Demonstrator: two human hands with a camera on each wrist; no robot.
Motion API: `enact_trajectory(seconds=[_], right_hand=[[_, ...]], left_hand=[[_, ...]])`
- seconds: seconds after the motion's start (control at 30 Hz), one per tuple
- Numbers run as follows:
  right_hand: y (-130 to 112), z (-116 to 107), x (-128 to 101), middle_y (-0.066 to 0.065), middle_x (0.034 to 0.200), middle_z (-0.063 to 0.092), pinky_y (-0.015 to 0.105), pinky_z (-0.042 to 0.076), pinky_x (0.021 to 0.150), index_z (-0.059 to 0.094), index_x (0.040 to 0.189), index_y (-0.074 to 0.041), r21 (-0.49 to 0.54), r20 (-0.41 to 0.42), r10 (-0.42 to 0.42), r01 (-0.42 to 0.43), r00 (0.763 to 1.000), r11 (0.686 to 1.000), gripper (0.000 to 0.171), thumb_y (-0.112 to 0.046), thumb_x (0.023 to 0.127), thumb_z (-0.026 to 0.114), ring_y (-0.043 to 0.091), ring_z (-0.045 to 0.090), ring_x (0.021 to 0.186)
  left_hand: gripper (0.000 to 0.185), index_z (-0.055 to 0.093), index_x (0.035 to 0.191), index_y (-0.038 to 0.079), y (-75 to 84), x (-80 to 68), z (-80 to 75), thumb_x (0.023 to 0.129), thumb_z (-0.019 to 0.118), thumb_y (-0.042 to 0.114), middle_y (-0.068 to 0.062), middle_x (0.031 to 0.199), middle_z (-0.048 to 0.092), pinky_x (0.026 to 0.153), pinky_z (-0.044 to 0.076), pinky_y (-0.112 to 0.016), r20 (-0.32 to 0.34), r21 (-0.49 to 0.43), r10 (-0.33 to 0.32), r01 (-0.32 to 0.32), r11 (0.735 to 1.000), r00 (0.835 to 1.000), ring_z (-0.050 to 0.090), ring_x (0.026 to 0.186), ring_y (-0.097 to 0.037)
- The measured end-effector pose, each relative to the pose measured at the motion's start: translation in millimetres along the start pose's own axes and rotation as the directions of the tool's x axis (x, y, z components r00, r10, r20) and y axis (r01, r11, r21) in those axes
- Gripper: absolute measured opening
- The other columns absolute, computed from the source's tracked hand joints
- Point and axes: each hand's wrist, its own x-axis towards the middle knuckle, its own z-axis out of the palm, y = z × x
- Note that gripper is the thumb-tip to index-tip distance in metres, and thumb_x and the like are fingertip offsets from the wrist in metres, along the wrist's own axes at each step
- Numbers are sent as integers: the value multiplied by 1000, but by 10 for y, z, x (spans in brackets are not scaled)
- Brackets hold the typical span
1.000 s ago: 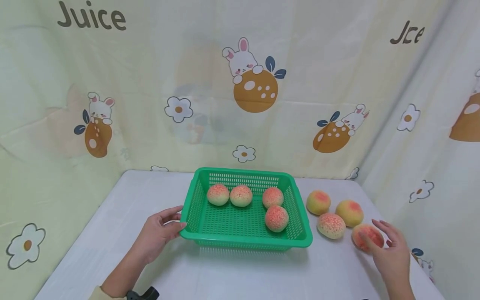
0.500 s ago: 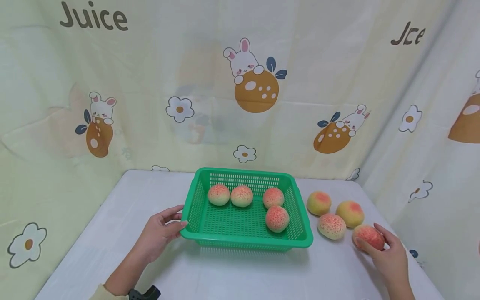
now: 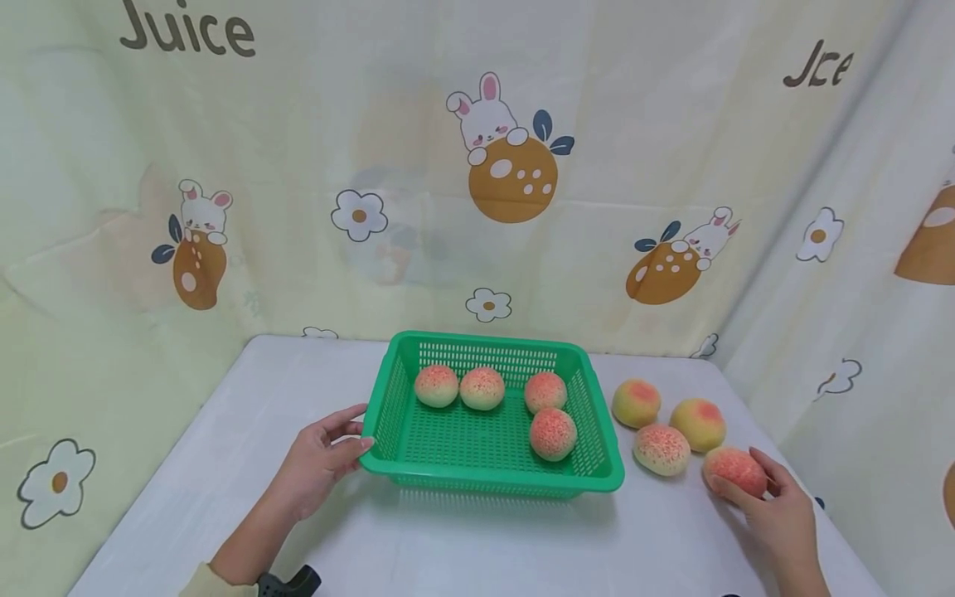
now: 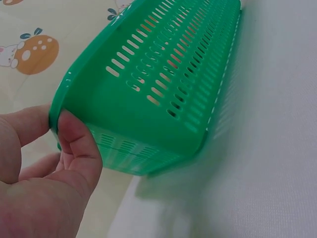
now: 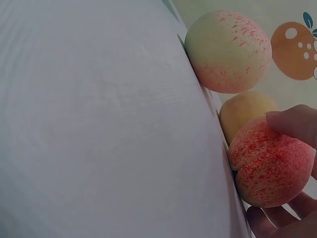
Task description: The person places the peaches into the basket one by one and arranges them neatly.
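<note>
With thumb and curled fingers, my left hand (image 3: 317, 464) pinches the left rim of a green plastic basket (image 3: 492, 478); the left wrist view shows the rim between them. Inside lie several blushed peaches, two at the back left (image 3: 436, 387) and two stacked front to back on the right (image 3: 554, 434). At the far right, my right hand (image 3: 783, 518) grips a red-speckled peach (image 3: 734, 472), thumb on one side and fingers round the other. In the right wrist view that peach (image 5: 270, 163) sits low by the white tabletop, its far side partly hidden by the hand.
Between basket and right hand stand a pale speckled peach (image 3: 661, 450) and two yellow peaches, one nearer the basket (image 3: 636, 404) and one farther right (image 3: 698, 424). A printed curtain (image 3: 418, 274) hangs behind the white table (image 3: 492, 547) and along both sides.
My right hand, spread over the red-speckled peach at first, has closed its fingers round it; the peach has turned slightly. The left hand and basket stay in place.
</note>
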Motion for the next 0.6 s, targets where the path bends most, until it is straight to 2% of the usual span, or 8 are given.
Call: enact_trajectory(seconds=[0.2, 0.33, 0.6], right_hand=[[21, -2, 13, 24, 162, 32, 54, 44, 102, 22, 164, -21, -8, -7, 12, -13, 1000, 1000, 108, -55, 81, 82, 41, 35, 140], [4, 9, 22, 23, 162, 32, 47, 46, 94, 24, 164, -21, -16, -21, 28, -29, 999, 999, 108, -52, 80, 84, 41, 36, 138], [-7, 13, 44, 20, 164, 31, 41, 46, 90, 26, 163, -22, -17, -25, 39, -39, 999, 999, 108, -54, 79, 85, 40, 36, 139]], left_hand=[[62, 48, 152, 11, 10, -11, 12, 95, 72, 9, -11, 120, 54, 81, 62, -26, 10, -1, -6, 6, 1000, 1000, 66, 90, -12], [62, 47, 153, 10, 11, -13, 8, 95, 71, 9, -12, 122, 53, 81, 61, -26, 14, -1, 7, -7, 1000, 1000, 66, 90, -12], [62, 47, 152, 10, 13, -22, 12, 95, 71, 8, -11, 119, 53, 81, 62, -25, 0, -6, 11, -11, 1000, 1000, 66, 90, -12]])
